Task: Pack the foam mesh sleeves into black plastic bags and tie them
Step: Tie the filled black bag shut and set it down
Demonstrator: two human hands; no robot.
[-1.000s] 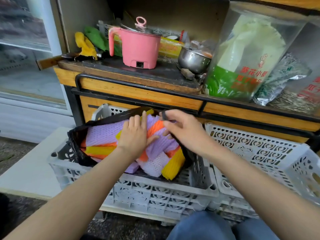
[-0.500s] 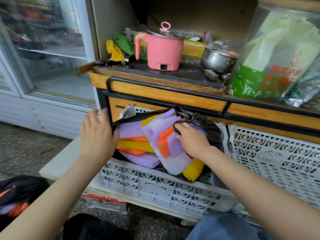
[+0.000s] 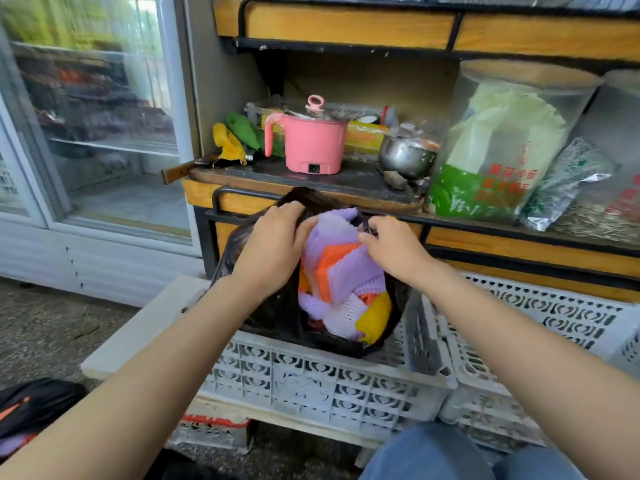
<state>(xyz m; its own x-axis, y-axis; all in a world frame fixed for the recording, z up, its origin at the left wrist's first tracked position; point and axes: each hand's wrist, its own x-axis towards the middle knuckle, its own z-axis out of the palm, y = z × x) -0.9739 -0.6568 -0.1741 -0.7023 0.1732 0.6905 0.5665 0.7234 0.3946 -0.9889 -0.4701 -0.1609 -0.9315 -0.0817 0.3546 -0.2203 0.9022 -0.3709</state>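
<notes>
The black bag was held at its mouth by both hands. The left hand was curled over the rim on one side, and the opposite edge was pinched in the bent fingers of the right hand. Between the two hands the foam sleeves were seen packed inside the bag, purple, orange, white and yellow, heaped up to the fingertips. The bag was seated in a pale slotted crate below the hands. A second crate was set just beside it, under the right forearm. Beyond the hands a lidded pink pot and a steel bowl were placed on the shelf, and what they held could not be told. Down by the left elbow a second bag was lying, with orange and purple showing at its edge.
</notes>
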